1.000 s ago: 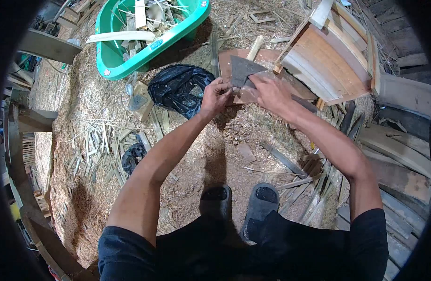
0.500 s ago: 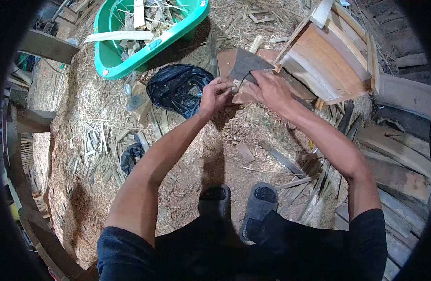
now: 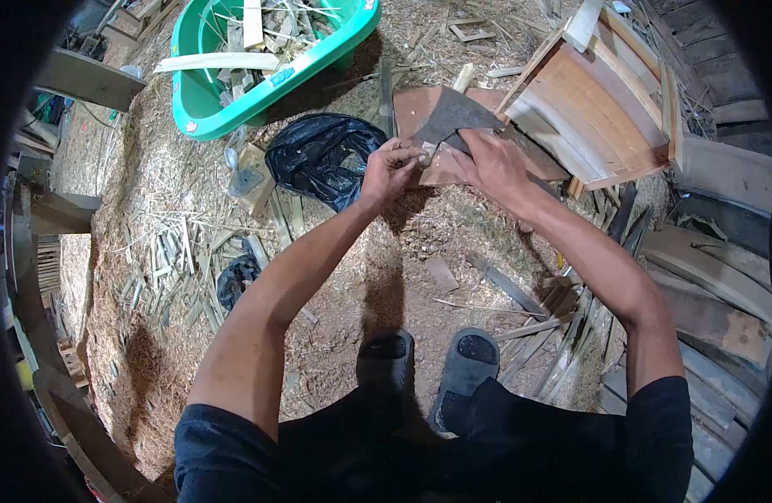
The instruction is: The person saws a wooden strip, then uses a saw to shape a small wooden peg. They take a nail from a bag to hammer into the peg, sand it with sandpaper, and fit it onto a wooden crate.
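My right hand (image 3: 491, 161) grips a dark grey, sandpaper-like sheet (image 3: 454, 116), its fingers lying over the sheet's lower part. Close by on the left, the fingertips of my left hand (image 3: 392, 170) are pinched together near the sheet's lower left corner. What they pinch is too small to make out. Beneath both hands lies a reddish-brown board (image 3: 409, 107), partly covered by the sheet. A curved wooden piece with a frame (image 3: 591, 105) stands just right of my right hand.
A black plastic bag (image 3: 323, 159) lies open left of my left hand. Behind it sits a green tub (image 3: 235, 119) holding wood scraps. Wood strips and shavings litter the ground. Curved planks (image 3: 713, 268) are piled at the right. Two sandals (image 3: 465, 373) show below.
The dark sheet's outline has shifted, and its upper edge now lies slightly farther right. My right fingers have moved slightly over it. My left hand keeps its pinch.
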### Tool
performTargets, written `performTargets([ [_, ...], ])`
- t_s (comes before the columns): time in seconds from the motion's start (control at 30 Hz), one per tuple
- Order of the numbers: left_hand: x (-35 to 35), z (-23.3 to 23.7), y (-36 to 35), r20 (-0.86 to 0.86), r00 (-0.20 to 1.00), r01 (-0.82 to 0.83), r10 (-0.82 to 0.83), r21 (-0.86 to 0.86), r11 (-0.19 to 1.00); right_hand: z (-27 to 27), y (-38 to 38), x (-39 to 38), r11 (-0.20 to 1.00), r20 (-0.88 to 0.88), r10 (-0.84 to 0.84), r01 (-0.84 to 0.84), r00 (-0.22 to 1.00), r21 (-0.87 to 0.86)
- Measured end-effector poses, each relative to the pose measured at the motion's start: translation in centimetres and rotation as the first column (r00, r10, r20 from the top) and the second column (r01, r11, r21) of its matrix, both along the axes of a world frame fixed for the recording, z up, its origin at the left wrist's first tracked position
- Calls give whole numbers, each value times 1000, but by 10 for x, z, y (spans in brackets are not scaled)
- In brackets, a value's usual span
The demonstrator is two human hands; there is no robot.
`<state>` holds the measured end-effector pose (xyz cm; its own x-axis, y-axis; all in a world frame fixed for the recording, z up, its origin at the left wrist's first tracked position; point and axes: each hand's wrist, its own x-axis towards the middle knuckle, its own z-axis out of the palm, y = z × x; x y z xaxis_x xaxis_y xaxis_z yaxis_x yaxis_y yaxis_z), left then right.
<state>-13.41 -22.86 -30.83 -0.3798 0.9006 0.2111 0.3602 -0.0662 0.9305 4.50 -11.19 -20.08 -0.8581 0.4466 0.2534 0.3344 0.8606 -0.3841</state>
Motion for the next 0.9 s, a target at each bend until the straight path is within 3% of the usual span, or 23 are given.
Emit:
performTargets([
  [0.17, 1, 4, -1, 32, 999, 4, -3, -31, 1000, -27, 0, 3, 999, 209, 7, -15, 978, 37],
  [0.27, 1, 8, 0, -3, 1000, -9, 9, -29, 1000, 9, -6, -8, 996, 386, -54, 77, 921, -44],
  [0.37, 1, 5, -1, 21, 1000, -7, 7, -32, 999, -1, 3, -5, 991, 147, -39, 57, 988, -122],
  [0.47, 1, 9, -2, 70, 998, 13, -8, -73, 997, 13, 1, -5, 997, 47, -55, 57, 997, -50],
  [0.57, 2, 16, -2, 88, 996, 38, -31, -82, 996, -1, -3, -4, 988, 205, -2, 34, 979, -154],
  [0.67, 1, 9, -2, 61, 998, 21, -16, -77, 997, -37, -5, 2, 999, 96, 37, -37, 995, 3],
  [0.77, 0, 11, -1, 23, 1000, 15, -13, -75, 997, -6, -8, -2, 982, 217, -28, 68, 976, -176],
  [0.87, 0, 8, -1, 35, 999, 15, -13, -53, 998, 10, -3, -3, 999, -33, -16, 14, 999, -39],
  [0.9, 1, 7, -1, 49, 999, 14, -12, -39, 999, 15, -3, -4, 997, 1, -38, 38, 999, -66],
])
